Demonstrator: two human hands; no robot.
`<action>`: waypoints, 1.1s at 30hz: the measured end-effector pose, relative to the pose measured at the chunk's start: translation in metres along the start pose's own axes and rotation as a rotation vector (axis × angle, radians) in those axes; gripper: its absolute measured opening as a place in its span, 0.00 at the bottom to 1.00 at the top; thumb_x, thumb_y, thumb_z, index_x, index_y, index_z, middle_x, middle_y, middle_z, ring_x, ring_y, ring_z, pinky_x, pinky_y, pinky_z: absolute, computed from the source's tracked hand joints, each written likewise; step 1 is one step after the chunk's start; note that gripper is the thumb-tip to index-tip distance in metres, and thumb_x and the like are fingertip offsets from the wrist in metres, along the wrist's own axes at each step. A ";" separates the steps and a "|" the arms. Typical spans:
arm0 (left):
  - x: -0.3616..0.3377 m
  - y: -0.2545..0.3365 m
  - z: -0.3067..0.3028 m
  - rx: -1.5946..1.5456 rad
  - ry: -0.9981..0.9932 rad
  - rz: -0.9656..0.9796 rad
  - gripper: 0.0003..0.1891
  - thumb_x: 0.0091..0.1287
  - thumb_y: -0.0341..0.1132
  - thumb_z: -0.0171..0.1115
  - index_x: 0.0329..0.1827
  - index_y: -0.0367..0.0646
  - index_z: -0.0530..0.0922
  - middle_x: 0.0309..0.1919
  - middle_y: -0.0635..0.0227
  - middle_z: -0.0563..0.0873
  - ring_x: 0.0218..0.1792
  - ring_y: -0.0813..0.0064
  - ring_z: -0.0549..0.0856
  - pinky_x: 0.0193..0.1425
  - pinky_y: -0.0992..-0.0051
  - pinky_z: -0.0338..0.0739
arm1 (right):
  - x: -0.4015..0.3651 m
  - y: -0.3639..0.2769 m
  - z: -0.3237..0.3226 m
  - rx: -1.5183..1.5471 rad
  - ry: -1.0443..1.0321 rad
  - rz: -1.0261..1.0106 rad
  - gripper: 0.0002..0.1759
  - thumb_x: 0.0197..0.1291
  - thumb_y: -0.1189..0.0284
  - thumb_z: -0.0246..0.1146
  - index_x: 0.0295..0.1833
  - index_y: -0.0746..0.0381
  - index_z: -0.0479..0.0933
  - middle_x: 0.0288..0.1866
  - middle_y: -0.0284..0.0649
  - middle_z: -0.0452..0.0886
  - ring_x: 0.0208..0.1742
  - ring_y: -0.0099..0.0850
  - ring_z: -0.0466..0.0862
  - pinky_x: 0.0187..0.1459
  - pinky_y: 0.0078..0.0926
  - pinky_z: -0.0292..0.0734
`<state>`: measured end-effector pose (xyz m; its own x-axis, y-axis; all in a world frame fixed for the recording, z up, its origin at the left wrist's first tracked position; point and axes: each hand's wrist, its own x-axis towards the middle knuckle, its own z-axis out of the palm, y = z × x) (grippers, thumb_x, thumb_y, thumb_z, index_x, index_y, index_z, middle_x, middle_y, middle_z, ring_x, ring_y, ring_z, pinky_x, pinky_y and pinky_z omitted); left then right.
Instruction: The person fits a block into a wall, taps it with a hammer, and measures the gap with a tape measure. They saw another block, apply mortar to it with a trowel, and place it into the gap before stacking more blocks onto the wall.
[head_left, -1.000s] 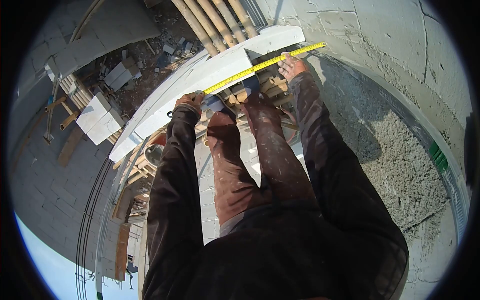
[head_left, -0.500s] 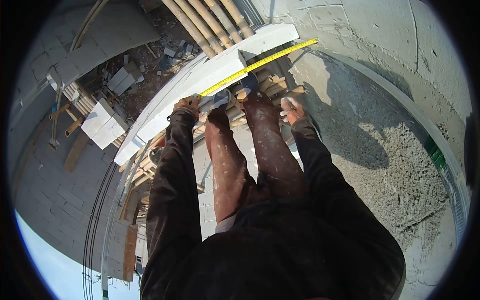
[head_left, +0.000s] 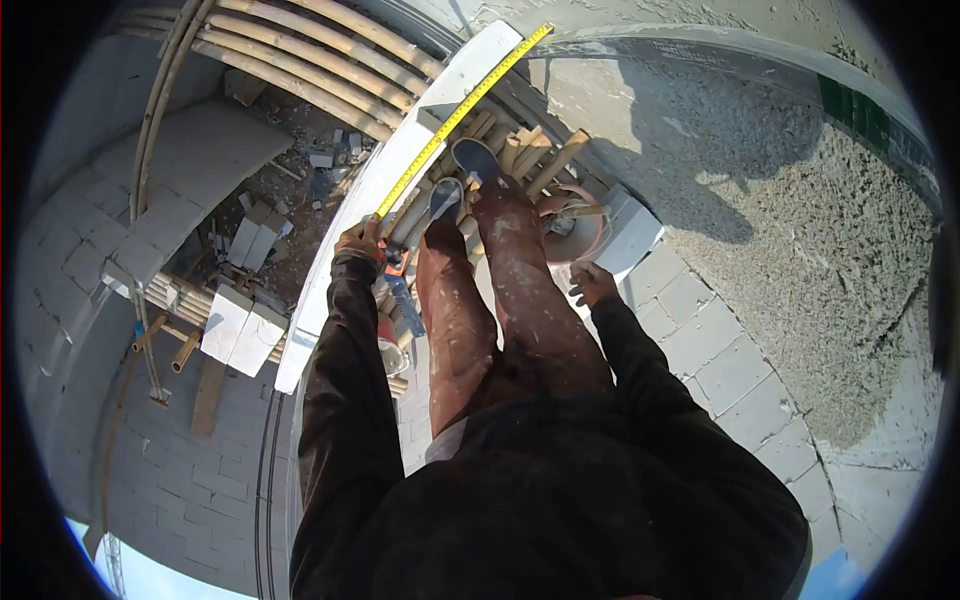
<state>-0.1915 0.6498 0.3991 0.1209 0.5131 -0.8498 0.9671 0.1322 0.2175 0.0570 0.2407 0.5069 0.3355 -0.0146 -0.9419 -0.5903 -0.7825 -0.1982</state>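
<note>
My left hand [head_left: 362,238] is closed on the near end of a yellow tape measure [head_left: 445,132], at the side of a long white block [head_left: 402,150]. From there the blade runs out along the block's top to its far end and a little past it. Fingers hide whatever part of the tape sits in the palm. Beside my right thigh hangs my right hand [head_left: 595,284], with fingers apart and nothing in them. Just below the left hand is a hand saw [head_left: 405,305] with an orange-red part near its top.
My feet stand on bamboo poles [head_left: 560,162] laid as a platform. A bucket [head_left: 575,238] stands near my right foot, another [head_left: 392,352] left of my leg. More poles [head_left: 310,62] cross beyond the block, above rubble [head_left: 320,160]. White blocks [head_left: 243,325] sit at left; a rough plastered wall [head_left: 800,280] rises at right.
The view has turned, so the block and tape lie more steeply. My right hand has come back closer to my thigh. My left hand keeps the tape's near end at the block.
</note>
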 end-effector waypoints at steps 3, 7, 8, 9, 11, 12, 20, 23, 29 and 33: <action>-0.011 0.012 -0.005 0.020 0.026 0.052 0.27 0.73 0.59 0.61 0.29 0.43 0.89 0.20 0.64 0.86 0.24 0.70 0.85 0.37 0.66 0.79 | -0.015 0.038 0.016 -0.001 -0.015 -0.003 0.11 0.71 0.73 0.59 0.53 0.61 0.82 0.39 0.36 0.84 0.33 0.27 0.87 0.27 0.27 0.82; 0.003 -0.003 0.003 -0.074 0.002 0.113 0.29 0.74 0.60 0.61 0.34 0.39 0.88 0.18 0.69 0.82 0.20 0.77 0.81 0.28 0.69 0.74 | -0.036 0.053 0.027 0.105 0.009 0.056 0.11 0.71 0.73 0.58 0.53 0.62 0.82 0.39 0.36 0.85 0.33 0.28 0.88 0.29 0.27 0.82; 0.003 -0.003 0.004 -0.035 0.031 0.107 0.30 0.74 0.60 0.61 0.33 0.38 0.88 0.17 0.69 0.81 0.20 0.77 0.79 0.27 0.70 0.73 | -0.035 0.056 0.028 0.121 0.015 0.052 0.11 0.71 0.73 0.58 0.53 0.62 0.82 0.39 0.36 0.85 0.33 0.28 0.88 0.29 0.27 0.82; 0.006 -0.002 0.004 -0.027 0.030 0.121 0.30 0.74 0.60 0.61 0.33 0.38 0.88 0.17 0.69 0.81 0.20 0.77 0.79 0.27 0.70 0.73 | -0.033 0.058 0.028 0.118 0.028 0.045 0.11 0.71 0.72 0.58 0.54 0.61 0.82 0.39 0.36 0.85 0.33 0.28 0.88 0.28 0.27 0.82; 0.015 -0.015 0.007 -0.011 0.047 0.159 0.31 0.74 0.61 0.61 0.32 0.38 0.88 0.17 0.69 0.81 0.19 0.77 0.77 0.26 0.70 0.72 | -0.036 0.060 0.030 0.126 0.043 0.046 0.11 0.71 0.72 0.59 0.54 0.61 0.82 0.40 0.37 0.85 0.32 0.28 0.88 0.28 0.27 0.82; 0.018 -0.018 0.008 -0.020 0.038 0.140 0.31 0.74 0.61 0.61 0.31 0.37 0.88 0.17 0.68 0.81 0.19 0.77 0.76 0.26 0.69 0.71 | -0.037 0.058 0.029 0.131 0.058 0.026 0.11 0.71 0.72 0.58 0.54 0.61 0.82 0.40 0.37 0.85 0.32 0.28 0.88 0.27 0.27 0.82; 0.005 -0.001 0.006 0.075 0.113 0.096 0.33 0.73 0.63 0.60 0.30 0.38 0.89 0.16 0.66 0.82 0.19 0.74 0.81 0.29 0.68 0.76 | -0.034 0.085 0.025 0.219 0.045 0.016 0.12 0.73 0.74 0.55 0.57 0.61 0.80 0.41 0.39 0.84 0.31 0.28 0.87 0.24 0.25 0.80; -0.002 0.005 0.002 0.047 0.093 0.041 0.32 0.73 0.63 0.60 0.24 0.41 0.85 0.14 0.69 0.81 0.17 0.75 0.80 0.26 0.69 0.73 | -0.036 0.104 0.030 0.215 0.034 0.061 0.13 0.72 0.76 0.53 0.54 0.60 0.80 0.39 0.37 0.83 0.30 0.27 0.87 0.22 0.23 0.79; 0.010 -0.006 0.010 0.031 0.149 0.072 0.30 0.74 0.61 0.60 0.24 0.43 0.84 0.13 0.70 0.80 0.15 0.76 0.78 0.24 0.69 0.71 | -0.035 0.125 0.036 0.125 -0.026 0.092 0.12 0.71 0.76 0.51 0.49 0.57 0.81 0.36 0.35 0.82 0.28 0.26 0.86 0.21 0.23 0.78; 0.001 0.005 0.005 0.018 0.126 0.082 0.30 0.74 0.61 0.60 0.25 0.42 0.85 0.14 0.70 0.80 0.17 0.77 0.79 0.26 0.69 0.72 | -0.030 0.116 0.042 0.115 -0.034 0.047 0.12 0.72 0.76 0.54 0.54 0.59 0.81 0.38 0.38 0.83 0.29 0.27 0.86 0.23 0.25 0.79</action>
<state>-0.1858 0.6468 0.3967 0.1711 0.6244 -0.7621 0.9591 0.0714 0.2738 -0.0522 0.1766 0.5011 0.2814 -0.0266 -0.9592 -0.6859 -0.7047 -0.1817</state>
